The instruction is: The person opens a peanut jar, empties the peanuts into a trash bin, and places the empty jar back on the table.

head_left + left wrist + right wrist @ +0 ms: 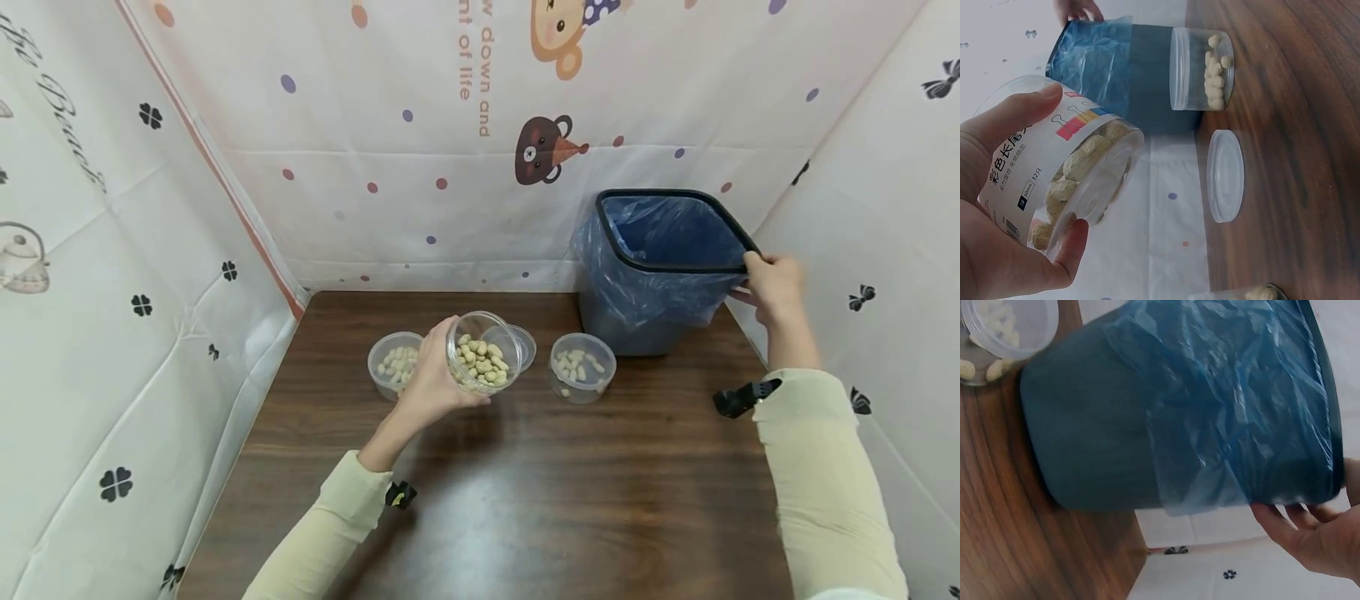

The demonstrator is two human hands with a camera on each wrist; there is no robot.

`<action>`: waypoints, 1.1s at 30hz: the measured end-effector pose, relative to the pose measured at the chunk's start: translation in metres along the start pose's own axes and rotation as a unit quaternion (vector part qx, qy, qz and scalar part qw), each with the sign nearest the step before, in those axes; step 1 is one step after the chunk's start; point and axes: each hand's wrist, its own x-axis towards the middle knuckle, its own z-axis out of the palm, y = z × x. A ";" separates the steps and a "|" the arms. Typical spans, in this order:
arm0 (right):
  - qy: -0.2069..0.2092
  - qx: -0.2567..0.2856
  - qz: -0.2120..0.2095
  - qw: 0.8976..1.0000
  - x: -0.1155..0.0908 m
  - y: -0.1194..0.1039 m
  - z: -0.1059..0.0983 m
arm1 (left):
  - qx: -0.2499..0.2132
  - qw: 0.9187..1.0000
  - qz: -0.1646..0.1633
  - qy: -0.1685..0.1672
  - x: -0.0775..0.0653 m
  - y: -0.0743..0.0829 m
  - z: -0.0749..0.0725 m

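My left hand grips a clear plastic jar with a printed label, raised over the table and tipped so its open mouth shows. Peanuts lie inside it. In the left wrist view the thumb presses the label and a fingertip reaches the jar's base. My right hand holds the near right corner of a dark trash bin by its black rim. A blue plastic liner folds over that rim. The right thumb is on top, with fingers under the edge.
A round tub of peanuts stands just left of the bin. Another peanut tub sits behind my left hand, partly covered by it. Between them, a loose clear lid lies on the brown wood table. Printed cloth walls enclose the table.
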 end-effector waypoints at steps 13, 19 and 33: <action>0.108 0.106 0.015 0.988 -0.011 0.013 0.024 | 0.005 0.998 0.052 -0.020 0.016 0.019 0.001; 0.121 0.075 0.025 0.990 -0.005 0.007 0.025 | 0.011 0.994 0.101 -0.041 0.044 0.027 0.014; 0.160 0.049 0.029 0.985 -0.001 0.006 0.026 | 0.018 0.989 0.147 0.001 0.100 0.061 0.043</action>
